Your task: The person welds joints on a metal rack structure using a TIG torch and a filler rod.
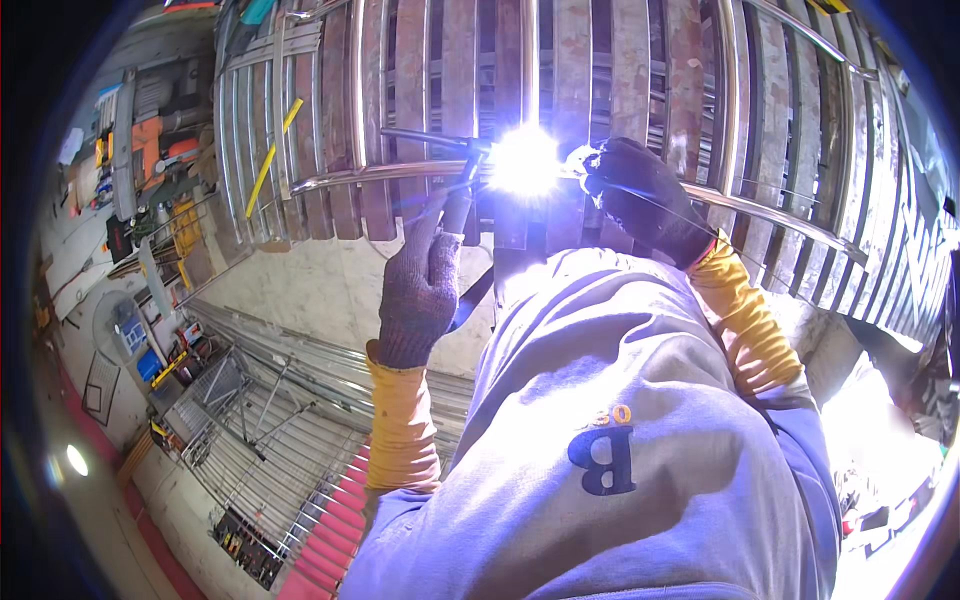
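Note:
My left hand [420, 285], in a dark knitted glove, is closed round the handle of a welding torch [459, 208] with a long black back end. A bright white-blue arc [524, 162] burns at the torch's tip and hides the joint beneath it. My right hand [645, 205], gloved as well, is closed just right of the glare; a thin welding rod [770, 272] trails back from it. Under both hands runs a shiny metal tube [400, 172], lying crosswise. Another tube [530, 60] meets it at the glare from the far side.
The tubes rest on a slatted metal bench [380, 60]. A yellow strip [272, 160] lies on its left part. Left of the bench are cluttered tools [160, 235]. Long metal bars and a rack [250, 410] stand at the lower left, beside red slats [330, 520].

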Demonstrator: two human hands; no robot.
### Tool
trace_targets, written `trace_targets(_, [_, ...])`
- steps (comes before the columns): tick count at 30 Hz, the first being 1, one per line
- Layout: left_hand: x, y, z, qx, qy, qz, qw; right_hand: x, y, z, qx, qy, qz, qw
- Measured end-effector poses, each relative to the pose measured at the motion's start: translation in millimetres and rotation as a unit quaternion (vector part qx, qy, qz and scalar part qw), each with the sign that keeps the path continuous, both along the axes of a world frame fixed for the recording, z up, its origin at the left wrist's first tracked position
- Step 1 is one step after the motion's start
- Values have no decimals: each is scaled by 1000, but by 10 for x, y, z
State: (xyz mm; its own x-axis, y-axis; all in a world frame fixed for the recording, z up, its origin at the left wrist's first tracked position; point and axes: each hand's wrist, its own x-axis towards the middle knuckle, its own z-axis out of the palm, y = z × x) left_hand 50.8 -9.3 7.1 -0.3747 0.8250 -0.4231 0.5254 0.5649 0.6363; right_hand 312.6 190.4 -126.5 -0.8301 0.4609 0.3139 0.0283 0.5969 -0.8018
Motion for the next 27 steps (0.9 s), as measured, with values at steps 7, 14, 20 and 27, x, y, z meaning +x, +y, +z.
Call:
trace_targets(7, [27, 36, 84, 25, 34, -58, 997, 42, -81, 120, -161, 5, -13, 987])
trace_targets(14, [-9, -38, 3, 47, -191, 147, 969, 31, 21, 251, 13, -3, 14, 1000])
trace_targets(20, [-73, -76, -138, 56, -305, 302, 902, 12, 0, 351, -159, -107, -23, 981])
trace_targets(27, [-349, -152, -379, 41, -310, 225, 923, -62, 1, 404, -97, -131, -21, 986])
